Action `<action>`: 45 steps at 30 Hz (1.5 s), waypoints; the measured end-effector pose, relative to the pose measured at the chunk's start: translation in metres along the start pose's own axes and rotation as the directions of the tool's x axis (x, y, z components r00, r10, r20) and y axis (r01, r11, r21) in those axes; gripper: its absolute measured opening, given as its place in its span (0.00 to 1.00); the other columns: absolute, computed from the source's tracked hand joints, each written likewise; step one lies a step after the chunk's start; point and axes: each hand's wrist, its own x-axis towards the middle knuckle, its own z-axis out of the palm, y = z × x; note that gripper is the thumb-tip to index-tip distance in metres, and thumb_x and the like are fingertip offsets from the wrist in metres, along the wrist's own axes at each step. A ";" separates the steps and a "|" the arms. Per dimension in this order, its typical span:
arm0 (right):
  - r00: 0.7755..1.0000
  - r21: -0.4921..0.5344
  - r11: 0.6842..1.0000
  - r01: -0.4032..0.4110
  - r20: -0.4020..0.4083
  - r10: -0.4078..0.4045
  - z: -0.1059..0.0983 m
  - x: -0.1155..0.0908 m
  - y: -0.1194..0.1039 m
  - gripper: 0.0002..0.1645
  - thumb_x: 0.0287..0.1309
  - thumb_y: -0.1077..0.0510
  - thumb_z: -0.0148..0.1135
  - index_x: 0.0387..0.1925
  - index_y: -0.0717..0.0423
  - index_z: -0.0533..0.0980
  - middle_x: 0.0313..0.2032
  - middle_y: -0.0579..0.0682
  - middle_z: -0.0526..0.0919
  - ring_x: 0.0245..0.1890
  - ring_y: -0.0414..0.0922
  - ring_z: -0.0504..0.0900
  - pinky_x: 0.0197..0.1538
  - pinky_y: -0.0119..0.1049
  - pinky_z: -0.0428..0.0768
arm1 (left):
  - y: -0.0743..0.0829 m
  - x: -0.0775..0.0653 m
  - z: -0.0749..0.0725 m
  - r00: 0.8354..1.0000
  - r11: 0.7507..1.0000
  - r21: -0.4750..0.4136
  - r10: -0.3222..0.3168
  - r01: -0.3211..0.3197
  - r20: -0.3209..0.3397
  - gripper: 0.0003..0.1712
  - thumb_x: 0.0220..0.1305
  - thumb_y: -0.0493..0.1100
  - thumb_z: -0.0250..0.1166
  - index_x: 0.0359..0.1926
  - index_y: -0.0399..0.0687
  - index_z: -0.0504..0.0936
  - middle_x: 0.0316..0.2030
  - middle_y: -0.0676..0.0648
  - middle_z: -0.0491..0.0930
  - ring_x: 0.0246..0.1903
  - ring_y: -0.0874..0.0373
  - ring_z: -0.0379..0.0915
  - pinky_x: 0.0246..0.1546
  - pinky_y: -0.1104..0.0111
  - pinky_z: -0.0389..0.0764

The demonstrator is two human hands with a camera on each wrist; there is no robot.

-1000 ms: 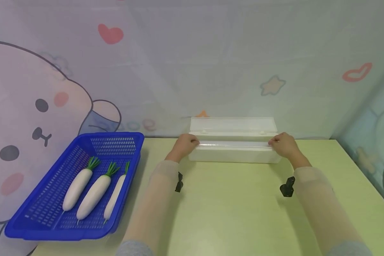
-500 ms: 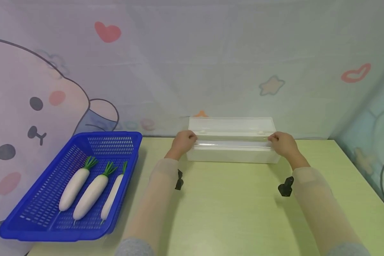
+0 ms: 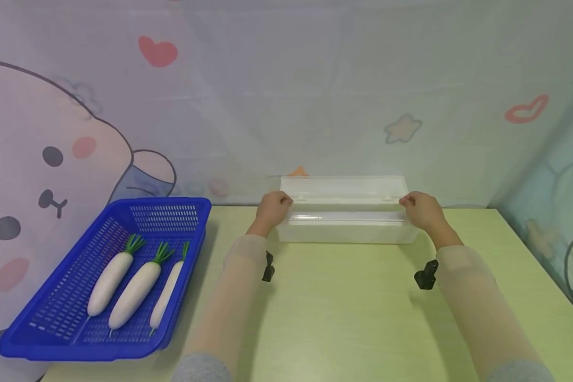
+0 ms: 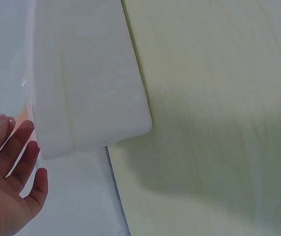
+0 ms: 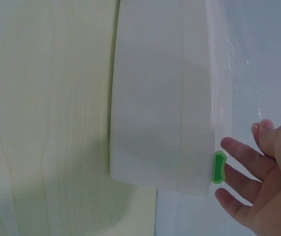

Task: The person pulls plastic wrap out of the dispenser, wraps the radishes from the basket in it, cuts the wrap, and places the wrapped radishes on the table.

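Observation:
A long white cling film dispenser [image 3: 346, 233] stands near the table's back edge, its lid [image 3: 344, 187] raised behind. Clear film [image 5: 243, 69] stretches up from its opening, hard to see in the head view. My left hand [image 3: 273, 212] pinches one corner of the film between thumb and forefinger at the box's left end. At the right end, my right hand [image 3: 423, 213] pinches the other corner likewise. The remaining fingers of both hands are spread loosely, those of the right near a green tab [image 5: 219, 167] on the box end. The roll inside is hidden.
To the left, a blue plastic basket [image 3: 202, 233] holds white radishes [image 3: 135, 294] with green tops. The pale wooden table [image 3: 344, 307] extends in front of the box. A printed cloth [image 3: 277, 95] hangs behind. Black camera mounts [image 3: 426, 275] protrude from both wrists.
Both hands have risen slightly, away from the box's opening toward the lid, still pinching the film. The head view has shifted a little; the basket and box stay put.

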 end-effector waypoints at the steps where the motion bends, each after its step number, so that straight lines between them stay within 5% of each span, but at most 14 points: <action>1: 1.000 0.008 1.000 0.000 -0.002 0.000 0.000 0.000 0.000 0.24 0.75 0.53 0.38 0.53 0.70 0.70 0.50 0.69 0.75 0.45 0.60 0.73 0.47 0.54 0.71 | 0.000 0.001 0.000 1.000 1.000 0.002 0.000 0.000 -0.008 0.14 0.71 0.44 0.55 0.43 0.40 0.82 0.39 0.44 0.82 0.35 0.54 0.72 0.40 0.63 0.75; 8: 1.000 0.061 0.998 -0.003 0.013 0.002 0.000 0.002 -0.003 0.25 0.76 0.53 0.35 0.52 0.70 0.70 0.53 0.67 0.78 0.56 0.65 0.71 0.51 0.55 0.72 | 0.003 0.004 -0.002 0.999 1.000 -0.015 -0.007 0.007 -0.050 0.13 0.72 0.43 0.54 0.40 0.39 0.82 0.41 0.44 0.83 0.36 0.54 0.74 0.39 0.64 0.75; 18: 1.000 0.120 0.993 -0.003 0.020 0.000 -0.012 0.005 -0.012 0.25 0.76 0.56 0.32 0.56 0.72 0.68 0.51 0.66 0.79 0.54 0.63 0.75 0.37 0.38 0.70 | 0.014 0.006 -0.008 0.997 0.984 -0.175 -0.032 0.019 -0.068 0.15 0.72 0.41 0.53 0.47 0.33 0.80 0.41 0.41 0.83 0.41 0.50 0.79 0.36 0.66 0.77; 28: 1.000 0.144 0.990 0.001 0.000 -0.001 -0.023 0.001 -0.019 0.26 0.76 0.55 0.33 0.56 0.72 0.69 0.50 0.67 0.79 0.52 0.62 0.78 0.46 0.45 0.71 | 0.026 0.006 -0.017 0.997 0.968 -0.250 -0.022 0.002 -0.078 0.14 0.72 0.39 0.53 0.45 0.31 0.80 0.39 0.38 0.83 0.40 0.48 0.81 0.43 0.61 0.80; 38: 1.000 0.171 0.985 -0.010 -0.008 0.012 -0.031 0.001 -0.023 0.27 0.76 0.54 0.32 0.57 0.70 0.68 0.51 0.66 0.80 0.53 0.61 0.77 0.41 0.40 0.73 | 0.032 0.009 -0.022 0.994 0.954 -0.298 -0.039 0.007 -0.102 0.14 0.72 0.39 0.53 0.45 0.31 0.79 0.38 0.39 0.83 0.41 0.49 0.81 0.43 0.62 0.79; 45: 1.000 0.186 0.983 -0.013 -0.011 0.016 -0.038 0.000 -0.027 0.28 0.76 0.50 0.33 0.56 0.70 0.68 0.52 0.67 0.79 0.55 0.62 0.75 0.52 0.53 0.74 | 0.039 0.008 -0.028 0.993 0.940 -0.341 -0.047 0.006 -0.111 0.12 0.72 0.38 0.53 0.45 0.32 0.79 0.38 0.38 0.82 0.40 0.49 0.80 0.44 0.62 0.79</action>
